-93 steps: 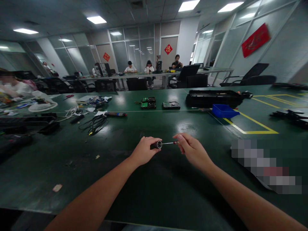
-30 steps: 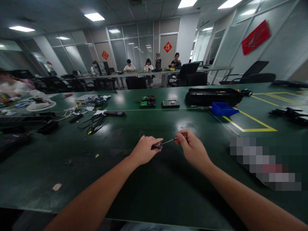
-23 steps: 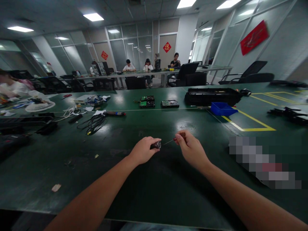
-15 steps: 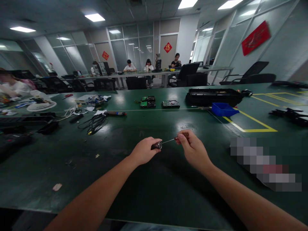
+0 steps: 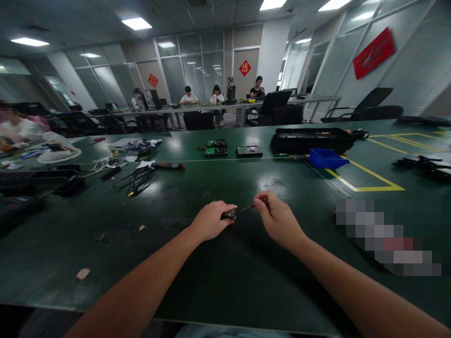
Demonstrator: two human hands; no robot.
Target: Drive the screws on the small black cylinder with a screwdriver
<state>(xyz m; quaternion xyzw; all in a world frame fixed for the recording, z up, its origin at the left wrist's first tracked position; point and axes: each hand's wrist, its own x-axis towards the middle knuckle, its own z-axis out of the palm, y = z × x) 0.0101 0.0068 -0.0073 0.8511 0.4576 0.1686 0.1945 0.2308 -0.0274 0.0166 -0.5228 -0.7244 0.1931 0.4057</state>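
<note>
Over the middle of the green table, my left hand [image 5: 212, 219] is closed round a small dark cylindrical part [image 5: 229, 214] with a shiny metal rim facing right. My fingers cover most of it, so its kind does not show. My right hand [image 5: 278, 216] is closed on the reddish-brown handle of a thin screwdriver [image 5: 247, 208]. The shaft slants left and down to the part's open end. Whether the tip is inside the part or only at its rim, I cannot tell.
Beyond my hands lie green circuit boards [image 5: 215, 149], a hard drive [image 5: 249, 150], a black housing [image 5: 312, 140] and a blue bin [image 5: 327, 158]. Black cables [image 5: 138, 182] and a heavier tool [image 5: 169, 165] lie left. A blurred-out object [image 5: 387, 239] is at right. People sit further off.
My right hand has come slightly left, toward my left hand, and less of the screwdriver's shaft shows between them. My left hand keeps its place and its hold.
</note>
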